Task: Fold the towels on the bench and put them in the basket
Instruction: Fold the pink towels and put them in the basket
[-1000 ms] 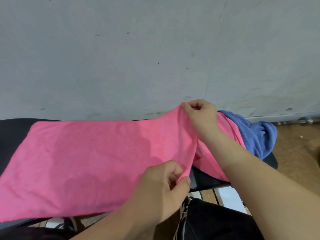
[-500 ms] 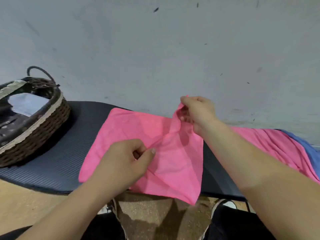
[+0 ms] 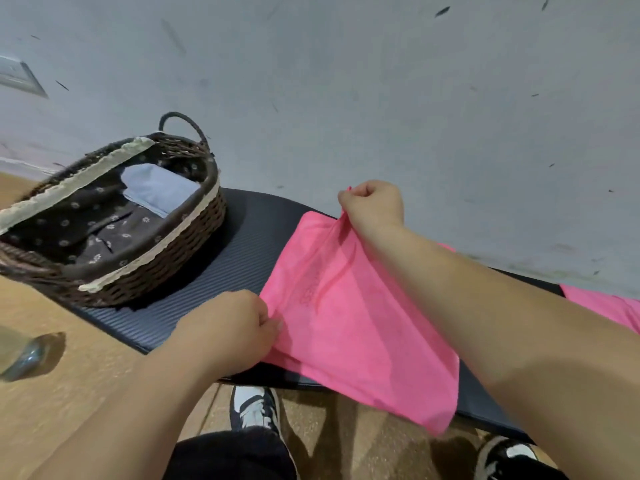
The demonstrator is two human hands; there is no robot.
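Observation:
A pink towel (image 3: 349, 327) lies folded over on the dark padded bench (image 3: 221, 271), its lower right corner hanging past the front edge. My left hand (image 3: 232, 327) pinches the towel's near left edge. My right hand (image 3: 374, 202) pinches the far corner and lifts it slightly off the bench. A brown wicker basket (image 3: 152, 268) with a flowered lining stands on the bench's left end, with a pale blue folded cloth (image 3: 157, 188) inside it. Another pink towel (image 3: 602, 306) shows at the right edge, partly hidden by my right forearm.
A grey wall (image 3: 346, 81) runs right behind the bench. The floor (image 3: 69, 375) below is tan. My shoes (image 3: 254, 407) and dark trousers are under the front edge. A blurred metal object (image 3: 27, 355) lies at the far left.
My view has swung left, bringing the basket fully into sight. Both hands carried the towel's right end over to the left, folding it in half; the blue towel is out of view.

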